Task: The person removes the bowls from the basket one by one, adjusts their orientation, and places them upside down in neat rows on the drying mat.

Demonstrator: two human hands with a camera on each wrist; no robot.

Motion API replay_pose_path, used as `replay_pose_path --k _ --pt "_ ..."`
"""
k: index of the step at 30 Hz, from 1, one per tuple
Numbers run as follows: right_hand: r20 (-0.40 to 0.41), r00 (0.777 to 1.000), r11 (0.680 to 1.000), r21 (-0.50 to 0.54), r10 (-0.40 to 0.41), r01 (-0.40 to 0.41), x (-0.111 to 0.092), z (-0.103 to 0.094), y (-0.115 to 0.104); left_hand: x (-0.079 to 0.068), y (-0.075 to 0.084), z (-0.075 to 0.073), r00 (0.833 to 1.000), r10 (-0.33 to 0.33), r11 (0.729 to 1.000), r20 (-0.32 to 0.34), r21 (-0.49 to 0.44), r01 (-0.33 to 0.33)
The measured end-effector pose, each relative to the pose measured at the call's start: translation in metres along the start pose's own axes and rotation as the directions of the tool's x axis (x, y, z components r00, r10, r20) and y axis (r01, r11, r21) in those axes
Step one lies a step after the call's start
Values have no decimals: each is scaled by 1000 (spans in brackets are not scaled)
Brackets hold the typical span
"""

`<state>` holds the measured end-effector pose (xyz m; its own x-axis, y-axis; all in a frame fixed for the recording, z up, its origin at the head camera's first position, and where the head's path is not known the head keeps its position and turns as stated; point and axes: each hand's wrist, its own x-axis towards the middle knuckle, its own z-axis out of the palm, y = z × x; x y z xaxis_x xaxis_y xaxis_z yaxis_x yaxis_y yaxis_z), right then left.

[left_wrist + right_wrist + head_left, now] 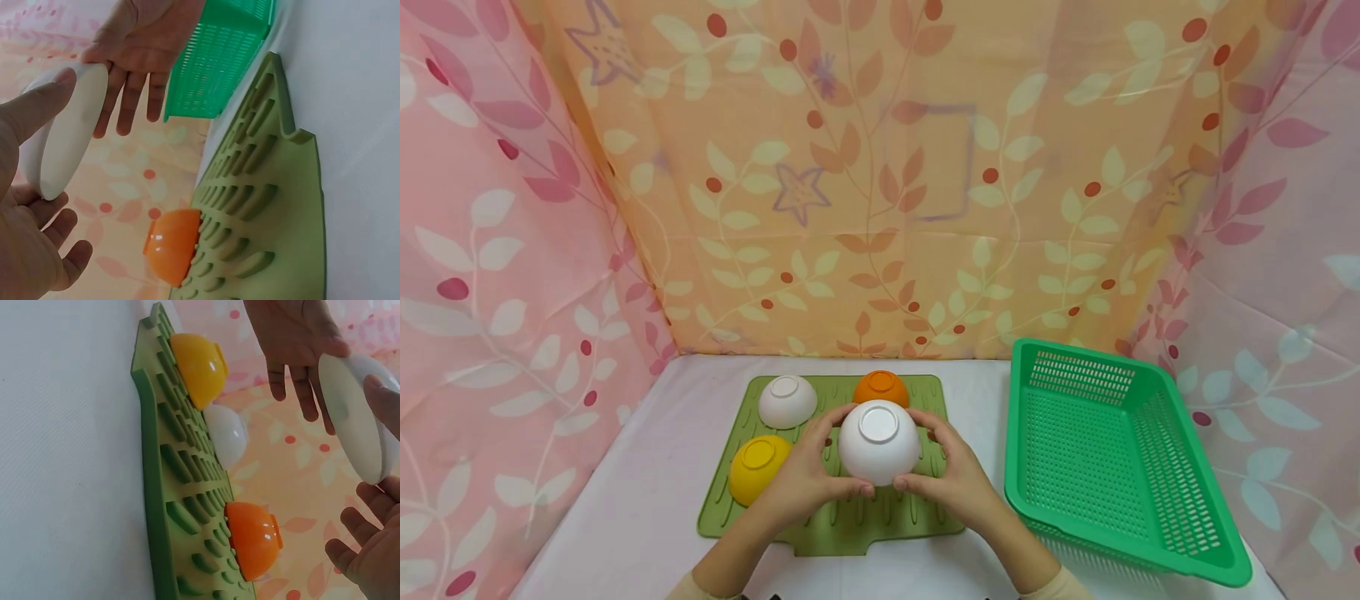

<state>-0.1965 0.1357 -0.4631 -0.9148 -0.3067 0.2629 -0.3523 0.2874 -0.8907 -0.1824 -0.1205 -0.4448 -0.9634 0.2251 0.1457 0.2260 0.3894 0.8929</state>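
Both hands hold a white bowl [880, 454] upside down above a green drying mat [831, 533]. My left hand [805, 471] grips its left side, the thumb low at the rim and fingers around the far side. On the right side, my right hand [957, 475] grips it in the same way. The wrist views show the bowl's pale hollow inside [75, 128] and a gap between bowl and mat. Upside down on the mat are a yellow bowl [752, 479] near the left forearm, a second white bowl [786, 407] behind it and an orange bowl [880, 383] at the back.
To the right of the mat stands a green perforated basket [1017, 433] on the white cloth [647, 500]. Flower-patterned curtains [880, 208] close off the back and both sides. The mat has raised ridges and a tab at its front edge.
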Motion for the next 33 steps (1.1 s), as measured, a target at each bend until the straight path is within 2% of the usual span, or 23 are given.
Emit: replay_pose_path --k 8,14,22,29,33 --pt "-2 1000 1000 -10 17 -17 5 1 6 7 -10 5 999 -41 999 -8 15 42" --pt "5 997 997 -13 74 -74 8 2 11 13 -20 10 999 -48 998 1 37 48" --pt "33 993 993 -26 117 -117 17 11 28 22 -37 13 996 -90 993 17 80 88" --pt "71 983 983 -78 171 -166 25 13 42 33 -56 19 996 -76 990 37 124 71" --pt "96 979 979 -115 181 -170 27 13 49 35 -62 23 995 -93 987 39 136 87"
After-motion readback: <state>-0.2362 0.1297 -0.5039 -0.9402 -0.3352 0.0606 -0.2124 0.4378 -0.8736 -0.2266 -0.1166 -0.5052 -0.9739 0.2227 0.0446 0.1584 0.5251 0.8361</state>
